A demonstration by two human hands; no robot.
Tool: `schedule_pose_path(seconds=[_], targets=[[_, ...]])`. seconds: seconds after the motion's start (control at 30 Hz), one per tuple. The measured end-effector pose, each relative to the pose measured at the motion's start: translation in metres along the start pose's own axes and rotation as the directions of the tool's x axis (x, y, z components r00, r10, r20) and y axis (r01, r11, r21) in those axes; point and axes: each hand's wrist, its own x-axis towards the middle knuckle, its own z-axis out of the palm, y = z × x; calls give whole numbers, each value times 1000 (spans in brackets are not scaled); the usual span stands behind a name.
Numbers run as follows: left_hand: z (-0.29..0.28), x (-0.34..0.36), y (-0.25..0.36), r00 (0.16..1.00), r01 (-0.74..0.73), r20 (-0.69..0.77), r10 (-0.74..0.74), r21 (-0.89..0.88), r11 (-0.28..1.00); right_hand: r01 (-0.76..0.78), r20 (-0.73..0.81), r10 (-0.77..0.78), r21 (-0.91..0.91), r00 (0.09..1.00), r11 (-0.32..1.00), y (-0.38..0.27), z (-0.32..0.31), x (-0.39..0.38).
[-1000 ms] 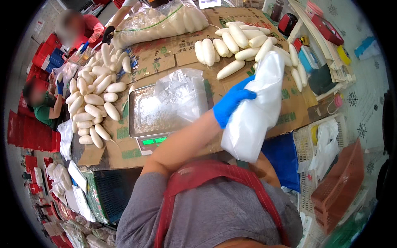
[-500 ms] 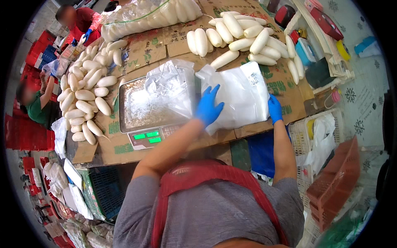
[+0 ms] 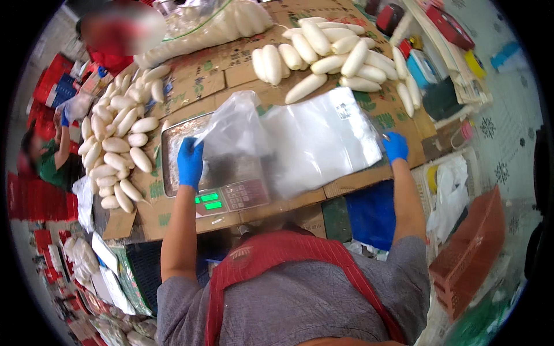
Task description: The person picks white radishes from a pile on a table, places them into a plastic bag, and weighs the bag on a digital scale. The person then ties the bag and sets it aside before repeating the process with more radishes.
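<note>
My left hand point(image 3: 190, 164), in a blue glove, pinches the edge of a clear plastic bag point(image 3: 234, 120). That bag is raised and spread above the metal pan of a weighing scale point(image 3: 176, 135). To its right, flat on the cardboard-covered table, lies a stack of clear plastic bags point(image 3: 323, 141). My right hand point(image 3: 396, 146), also gloved in blue, is closed just beyond the stack's right edge; what its fingertips hold, if anything, is too small to make out. White radishes point(image 3: 118, 135) are heaped left of the scale, and more radishes point(image 3: 323, 49) lie behind the bags.
A large clear bag packed with radishes point(image 3: 231, 26) lies at the table's far side. Two people point(image 3: 55, 155) are at the left. Right of the table stand a white shelf point(image 3: 461, 75) and a red-brown crate point(image 3: 470, 248). A dark green crate point(image 3: 138, 271) sits below the table's left end.
My left hand has moved left from the bag stack to above the scale, drawing up a bag's edge. My right hand has shifted slightly right and up, off the stack's edge.
</note>
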Motion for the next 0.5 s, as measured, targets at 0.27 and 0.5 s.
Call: schedule_pose_path(seconds=[0.27, 0.5], targets=[[48, -9, 143, 985, 21, 169, 29, -289, 957, -153, 183, -102, 956, 978, 250, -96, -29, -41], [81, -43, 186, 460, -775, 493, 739, -184, 605, -256, 157, -259, 874, 953, -413, -259, -87, -103]])
